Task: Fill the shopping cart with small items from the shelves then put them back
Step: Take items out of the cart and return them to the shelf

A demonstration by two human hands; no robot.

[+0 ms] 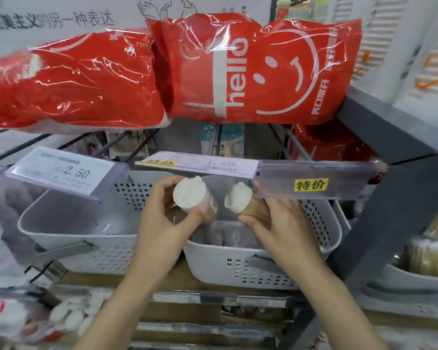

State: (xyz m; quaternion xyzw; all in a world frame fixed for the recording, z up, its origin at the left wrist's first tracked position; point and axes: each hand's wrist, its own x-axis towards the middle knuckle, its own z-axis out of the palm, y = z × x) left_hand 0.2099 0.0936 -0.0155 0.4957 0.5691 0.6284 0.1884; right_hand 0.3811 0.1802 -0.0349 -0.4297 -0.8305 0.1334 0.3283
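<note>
Tan, tightly packed sticks, probably toothpicks or skewers though the picture was too soft to be sure, filled two small round tubs with white lids, one in each of a shopper's hands above a grey perforated basket on a store shelf. The left hand curled its fingers and thumb round the left tub, which was tilted so that its flat white lid faced the camera. The right hand gripped the right tub by its tan body, thumb underneath, with the lid end pointing left toward the other tub; the two tubs were close together but apart. Both were held over the open top of the basket, in which pale wrapped goods lay blurred. A second grey basket stood just beside it on the left, touching or nearly so. Clear plastic price holders hung above the baskets: one on the left reading 2.50, one in the middle with a yellow label, and a long one on the right bearing a yellow sticker, directly above the right hand. On wire racking overhead lay two large red plastic packs, the right one printed with "hello" and a smiling face, the left one crumpled and glossy. A dark grey shelf frame rose at the right.
</note>
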